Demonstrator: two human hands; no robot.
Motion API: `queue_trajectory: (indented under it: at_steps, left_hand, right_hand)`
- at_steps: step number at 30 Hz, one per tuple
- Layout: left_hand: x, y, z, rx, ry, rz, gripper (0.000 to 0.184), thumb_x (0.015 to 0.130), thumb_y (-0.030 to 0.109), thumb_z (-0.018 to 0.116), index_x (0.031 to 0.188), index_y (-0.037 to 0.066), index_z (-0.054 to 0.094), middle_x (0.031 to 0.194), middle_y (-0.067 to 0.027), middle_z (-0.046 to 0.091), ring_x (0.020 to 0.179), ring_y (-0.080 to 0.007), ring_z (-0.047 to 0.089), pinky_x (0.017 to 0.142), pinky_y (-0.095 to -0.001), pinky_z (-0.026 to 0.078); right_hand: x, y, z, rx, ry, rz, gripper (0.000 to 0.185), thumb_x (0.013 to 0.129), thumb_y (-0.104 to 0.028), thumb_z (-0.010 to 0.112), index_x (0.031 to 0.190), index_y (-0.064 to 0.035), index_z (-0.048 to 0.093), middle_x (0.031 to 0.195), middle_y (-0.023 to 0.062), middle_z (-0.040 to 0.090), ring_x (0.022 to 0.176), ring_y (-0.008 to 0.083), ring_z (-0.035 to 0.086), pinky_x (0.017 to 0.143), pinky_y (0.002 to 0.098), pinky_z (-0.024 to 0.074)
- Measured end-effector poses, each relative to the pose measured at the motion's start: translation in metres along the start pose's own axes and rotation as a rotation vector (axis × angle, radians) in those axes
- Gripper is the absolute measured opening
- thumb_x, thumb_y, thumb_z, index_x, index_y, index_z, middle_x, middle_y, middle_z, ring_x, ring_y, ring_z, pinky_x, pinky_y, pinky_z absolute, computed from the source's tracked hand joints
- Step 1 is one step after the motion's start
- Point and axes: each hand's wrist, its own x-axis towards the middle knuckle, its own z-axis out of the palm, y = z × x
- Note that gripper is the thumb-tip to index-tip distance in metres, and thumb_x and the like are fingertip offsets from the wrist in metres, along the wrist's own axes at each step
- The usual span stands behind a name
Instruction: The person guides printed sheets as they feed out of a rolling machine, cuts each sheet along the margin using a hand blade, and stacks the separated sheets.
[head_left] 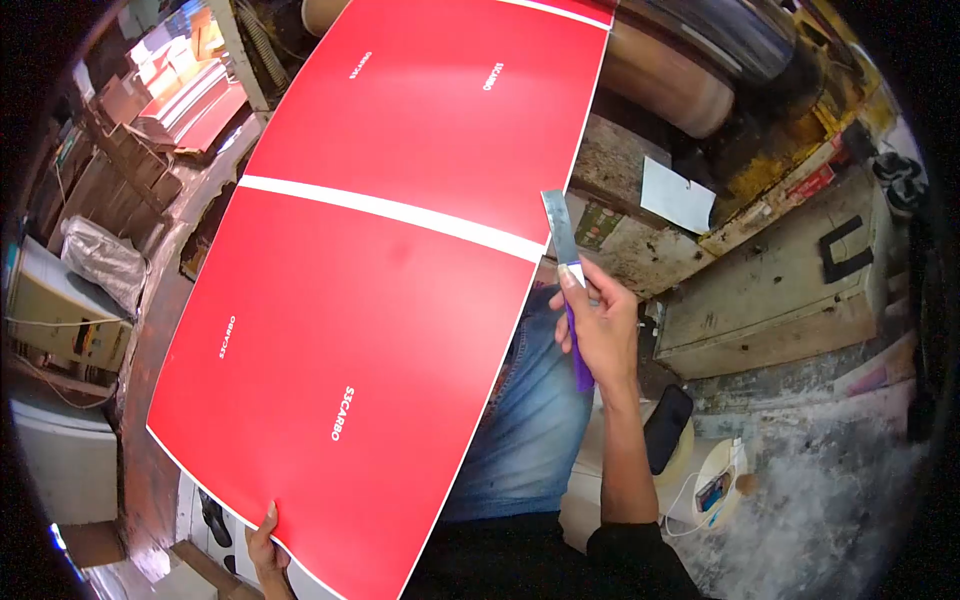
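Note:
A large red printed sheet (340,290) with white lettering and a white band across it stretches from the bottom of the view up to the machine. My left hand (265,550) grips its lower left edge, thumb on top and fingers underneath. In my right hand (605,325) is a flat-bladed knife (561,228) with a purple handle, its broad metal blade pointing up. The blade lies beside the sheet's right edge, close to the end of the white band; whether it touches the sheet I cannot tell.
Rollers (665,85) of a machine stand at the upper right, above a stained ledge with a white paper (678,195). A grey metal cabinet (780,290) is on the right. A black phone (670,428) lies near my right forearm. Stacked sheets (200,105) sit at the upper left.

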Motion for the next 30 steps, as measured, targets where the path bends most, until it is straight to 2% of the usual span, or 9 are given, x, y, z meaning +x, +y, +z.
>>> queue_trajectory:
  at_steps: [6, 8, 13, 20, 22, 24, 26, 28, 30]
  left_hand:
    - [-0.004, -0.002, -0.016, 0.04, 0.042, 0.001, 0.058, 0.087, 0.003, 0.062, 0.137, -0.006, 0.035, 0.124, -0.0223, 0.055, 0.112, -0.0334, 0.059, 0.094, -0.0474, 0.051]
    - [-0.007, -0.01, -0.04, 0.043, 0.051, -0.066, 0.066, 0.085, 0.004, 0.063, 0.143, 0.001, 0.032, 0.133, -0.0188, 0.051, 0.117, -0.0322, 0.056, 0.096, -0.047, 0.05]
    - [-0.023, -0.008, -0.052, 0.036, 0.083, -0.032, 0.061, 0.085, 0.003, 0.063, 0.137, -0.007, 0.034, 0.125, -0.0248, 0.054, 0.109, -0.0363, 0.06, 0.09, -0.0489, 0.054]
    - [-0.047, 0.013, -0.062, 0.062, 0.104, -0.06, 0.062, 0.084, 0.004, 0.064, 0.137, -0.006, 0.035, 0.122, -0.0242, 0.056, 0.103, -0.0362, 0.064, 0.084, -0.0473, 0.057]
    - [-0.048, 0.008, -0.084, 0.071, 0.119, -0.032, 0.062, 0.083, 0.004, 0.064, 0.137, -0.006, 0.035, 0.12, -0.0235, 0.056, 0.102, -0.0352, 0.064, 0.083, -0.0467, 0.057]
    - [-0.052, 0.0, -0.109, 0.078, 0.104, -0.027, 0.061, 0.083, 0.004, 0.065, 0.137, -0.006, 0.036, 0.118, -0.0215, 0.058, 0.1, -0.0328, 0.065, 0.08, -0.0446, 0.058]
    - [-0.058, 0.005, -0.105, 0.064, 0.12, -0.044, 0.061, 0.083, 0.004, 0.066, 0.136, -0.005, 0.037, 0.118, -0.021, 0.058, 0.099, -0.0318, 0.065, 0.08, -0.0432, 0.058]
    - [-0.058, 0.011, -0.1, 0.058, 0.133, -0.067, 0.061, 0.083, 0.004, 0.068, 0.136, -0.004, 0.038, 0.118, -0.0203, 0.059, 0.098, -0.0306, 0.065, 0.079, -0.0418, 0.058]
    - [-0.057, 0.008, -0.102, 0.066, 0.141, -0.062, 0.061, 0.083, 0.005, 0.068, 0.136, -0.004, 0.039, 0.119, -0.0195, 0.059, 0.099, -0.0303, 0.065, 0.08, -0.0417, 0.058]
  right_hand:
    - [-0.023, 0.006, 0.018, -0.14, -0.026, 0.044, 0.029, 0.094, -0.017, 0.062, 0.117, 0.0004, 0.062, 0.069, 0.0072, 0.064, 0.047, 0.0095, 0.056, 0.041, 0.0246, 0.0407]
    - [-0.013, -0.001, 0.005, -0.69, 0.282, -0.551, 0.026, 0.094, -0.018, 0.06, 0.111, 0.0018, 0.062, 0.068, 0.0066, 0.065, 0.051, 0.0087, 0.058, 0.044, 0.0238, 0.0409]
    - [-0.042, -0.019, 0.013, -0.214, -0.037, 0.012, 0.025, 0.099, -0.015, 0.052, 0.116, 0.0027, 0.058, 0.068, 0.0034, 0.059, 0.048, 0.0058, 0.05, 0.043, 0.022, 0.0384]
    - [-0.069, 0.018, 0.033, -0.099, 0.021, 0.139, 0.026, 0.098, -0.013, 0.054, 0.117, 0.0043, 0.057, 0.069, 0.0053, 0.059, 0.048, 0.0061, 0.05, 0.042, 0.0223, 0.0384]
    - [-0.081, 0.014, 0.039, 0.021, -0.103, 0.173, 0.024, 0.097, -0.011, 0.055, 0.115, 0.0039, 0.059, 0.067, 0.0049, 0.058, 0.048, 0.006, 0.05, 0.043, 0.022, 0.0392]
    - [-0.079, 0.002, 0.03, -0.048, -0.011, 0.18, 0.021, 0.094, -0.005, 0.058, 0.113, 0.0027, 0.06, 0.078, 0.0075, 0.061, 0.055, 0.0087, 0.054, 0.043, 0.022, 0.04]
    - [-0.055, -0.02, 0.016, -0.832, 0.257, -0.878, 0.024, 0.089, 0.0, 0.06, 0.112, -0.0001, 0.063, 0.094, 0.0099, 0.063, 0.066, 0.0135, 0.058, 0.046, 0.0236, 0.0422]
    - [-0.049, -0.025, 0.013, -0.931, 0.156, -0.877, 0.034, 0.08, 0.001, 0.064, 0.113, -0.0041, 0.065, 0.108, 0.0096, 0.061, 0.076, 0.0192, 0.06, 0.051, 0.0269, 0.0468]
    - [-0.022, -0.008, 0.006, -1.08, -0.411, -1.019, 0.042, 0.072, -0.002, 0.067, 0.114, -0.0084, 0.066, 0.108, 0.0068, 0.063, 0.077, 0.021, 0.061, 0.058, 0.0298, 0.0508]
